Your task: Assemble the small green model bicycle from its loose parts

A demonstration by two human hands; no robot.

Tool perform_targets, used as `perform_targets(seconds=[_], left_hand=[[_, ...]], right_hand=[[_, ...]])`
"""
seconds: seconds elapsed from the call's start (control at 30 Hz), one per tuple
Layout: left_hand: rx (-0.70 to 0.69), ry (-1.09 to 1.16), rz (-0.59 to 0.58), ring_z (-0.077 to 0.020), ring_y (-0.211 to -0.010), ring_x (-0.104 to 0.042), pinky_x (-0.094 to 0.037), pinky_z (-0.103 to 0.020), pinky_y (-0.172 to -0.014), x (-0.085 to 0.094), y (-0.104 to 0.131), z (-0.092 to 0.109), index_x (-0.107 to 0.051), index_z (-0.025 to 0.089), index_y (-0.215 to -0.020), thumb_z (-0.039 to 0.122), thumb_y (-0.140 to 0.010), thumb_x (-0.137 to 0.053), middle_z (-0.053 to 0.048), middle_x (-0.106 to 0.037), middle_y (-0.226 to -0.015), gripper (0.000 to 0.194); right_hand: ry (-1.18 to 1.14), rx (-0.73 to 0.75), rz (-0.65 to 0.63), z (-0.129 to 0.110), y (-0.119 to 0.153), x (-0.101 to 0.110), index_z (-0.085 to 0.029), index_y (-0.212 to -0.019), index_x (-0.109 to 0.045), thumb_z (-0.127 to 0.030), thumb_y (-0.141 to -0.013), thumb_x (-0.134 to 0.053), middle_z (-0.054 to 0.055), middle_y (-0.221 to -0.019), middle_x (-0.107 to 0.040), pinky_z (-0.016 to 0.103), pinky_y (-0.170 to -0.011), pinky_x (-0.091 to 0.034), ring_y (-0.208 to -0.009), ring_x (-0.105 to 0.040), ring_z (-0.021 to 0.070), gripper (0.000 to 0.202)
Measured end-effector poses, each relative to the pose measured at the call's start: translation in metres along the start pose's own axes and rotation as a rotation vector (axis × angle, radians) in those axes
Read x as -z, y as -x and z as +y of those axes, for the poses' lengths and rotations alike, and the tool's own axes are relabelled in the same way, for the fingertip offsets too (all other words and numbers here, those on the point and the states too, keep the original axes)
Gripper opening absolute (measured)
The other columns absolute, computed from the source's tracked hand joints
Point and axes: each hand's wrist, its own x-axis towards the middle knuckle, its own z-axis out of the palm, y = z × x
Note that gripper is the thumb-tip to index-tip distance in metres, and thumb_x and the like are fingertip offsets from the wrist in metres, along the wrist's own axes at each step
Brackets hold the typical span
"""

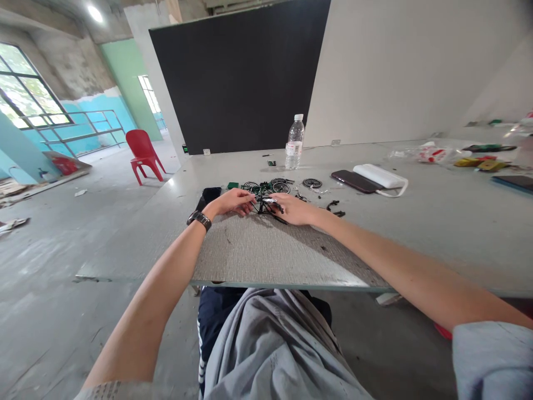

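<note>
A black, thin-barred, plastic-looking frame [261,208] is pinched by fingers of the left hand [233,201] and right hand [295,210], in from the grey worktop's [250,258] front edge. Probably light, stiff, brittle, it is best gripped by thicker bars.

Single view, head-worn cam. Sits above the wearer's lap [277,344], facing forward and pitched down across the table [441,233]. Wide field. Lap fills bottom centre, close under the lens; left forearm [170,289] comes up from bottom left, right forearm [391,255] from lower right. Left hand [234,201] and right hand [293,209] land around mid-frame, beyond the table's near edge, seen from above and behind. Black board [241,78] and pale wall [400,72] close off the top behind the table. Left side looks past the table to a red chair [144,151] and, farther back, a window [31,91].
</note>
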Motion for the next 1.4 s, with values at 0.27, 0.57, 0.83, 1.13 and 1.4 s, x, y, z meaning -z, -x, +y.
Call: perform_targets(seconds=[0.27, 0.57, 0.83, 1.13, 1.4], left_hand=[[0.005, -0.059, 0.010, -0.0152, -0.074, -0.070, -0.057, -0.029, -0.067, -0.003, 0.001, 0.004, -0.071, 0.013, -0.102, 0.052, -0.098, -0.068, -0.011, -0.073, -0.090, 0.039], [-0.024, -0.075, -0.012, -0.0132, -0.070, -0.066, -0.057, -0.029, -0.068, -0.002, 0.000, 0.002, -0.070, 0.014, -0.093, 0.056, -0.093, -0.072, -0.010, -0.073, -0.090, 0.042], [-0.069, -0.078, -0.047, -0.0153, -0.076, -0.068, -0.058, -0.032, -0.072, 0.003, -0.001, -0.003, -0.069, 0.015, -0.090, 0.061, -0.090, -0.073, -0.011, -0.072, -0.094, 0.046], [-0.097, 0.048, -0.068, -0.0173, -0.085, -0.072, -0.058, -0.035, -0.081, 0.009, 0.001, -0.008, -0.067, 0.014, -0.095, 0.059, -0.088, -0.077, -0.012, -0.072, -0.104, 0.047], [-0.095, 0.170, -0.098, -0.0210, -0.101, -0.074, -0.055, -0.036, -0.098, 0.012, 0.000, -0.013, -0.068, 0.012, -0.094, 0.054, -0.082, -0.084, -0.012, -0.073, -0.101, 0.046]], right_hand=[[-0.092, -0.068, 0.033, -0.006, -0.002, 0.001, -0.024, -0.118, -0.068, -0.047, -0.104, -0.040, 0.015, -0.129, -0.066, 0.052, -0.108, -0.047, -0.125, -0.059, 0.0339, 0.039], [-0.072, -0.089, 0.019, -0.012, 0.000, 0.006, -0.022, -0.100, -0.057, -0.052, -0.101, -0.041, 0.016, -0.110, -0.065, 0.047, -0.089, -0.051, -0.101, -0.062, 0.0313, 0.034], [-0.055, -0.091, 0.003, -0.015, 0.000, 0.007, -0.022, -0.099, -0.055, -0.049, -0.103, -0.042, 0.016, -0.112, -0.066, 0.044, -0.088, -0.051, -0.101, -0.062, 0.0291, 0.030], [0.088, -0.146, 0.057, -0.006, 0.004, 0.012, -0.019, -0.117, -0.065, -0.041, -0.104, -0.040, 0.018, -0.127, -0.065, 0.045, -0.088, -0.050, -0.117, -0.061, 0.0343, 0.036], [0.196, -0.150, 0.044, -0.004, 0.005, 0.013, -0.018, -0.110, -0.068, -0.034, -0.105, -0.044, 0.017, -0.120, -0.066, 0.039, -0.076, -0.048, -0.104, -0.065, 0.0307, 0.029]])
